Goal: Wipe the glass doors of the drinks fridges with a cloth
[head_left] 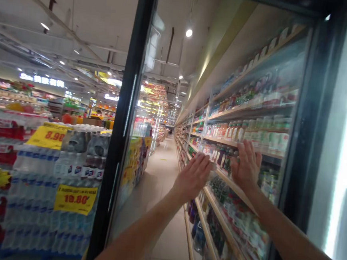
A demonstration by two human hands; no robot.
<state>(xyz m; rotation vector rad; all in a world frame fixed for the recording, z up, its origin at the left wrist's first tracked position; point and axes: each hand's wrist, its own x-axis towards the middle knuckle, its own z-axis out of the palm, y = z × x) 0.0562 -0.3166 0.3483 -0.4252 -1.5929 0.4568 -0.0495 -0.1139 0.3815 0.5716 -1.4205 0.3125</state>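
A tall glass door (155,208) with a black frame (123,114) stands in front of me. My left hand (194,175) is at the glass, its fingers close together and bent a little. Something pale and thin shows at its fingertips; blur hides what it is. My right hand (247,164) is raised farther right at the glass, palm forward, fingers stretched out, holding nothing I can see. Whether its fingertips touch the pane I cannot tell. Rows of bottles (263,133) on shelves appear in the glass behind both hands.
A bright light strip (345,139) runs upright at the right edge, beside the door's dark side frame (305,128). Left of the door stand stacked packs of bottled water (32,199) with yellow price signs (75,199). An aisle floor (167,157) shows in the glass.
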